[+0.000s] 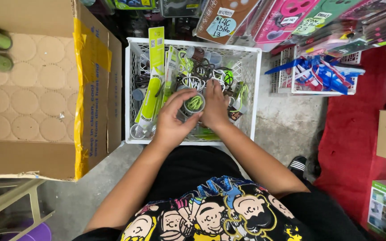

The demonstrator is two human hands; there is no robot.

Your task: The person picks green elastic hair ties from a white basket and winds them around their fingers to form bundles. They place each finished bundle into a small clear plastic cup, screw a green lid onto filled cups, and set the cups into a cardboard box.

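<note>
clear tube (195, 103) held over white crate (193, 43) on concrete floor (287, 125).

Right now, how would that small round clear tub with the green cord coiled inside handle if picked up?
The round tub, held between left hand and right hand over the white crate, looks light. Its smooth clear wall may be slippery. Set on edge, it would probably roll.

Even, bright, diffuse light; no single source visible. Soft shadow below left hand (171, 117) and right hand (214, 106), inside white crate (132, 89). Darker gap above crate, between hanging packs. Mild sheen on clear cylinder (195, 103) held between hands. Colours saturated, greens near-fluorescent. Centre around grip sharp. Wide-angle bend at edges: cardboard box (36, 89) left of grip bows outward. Shirt at bottom slightly soft.
</note>
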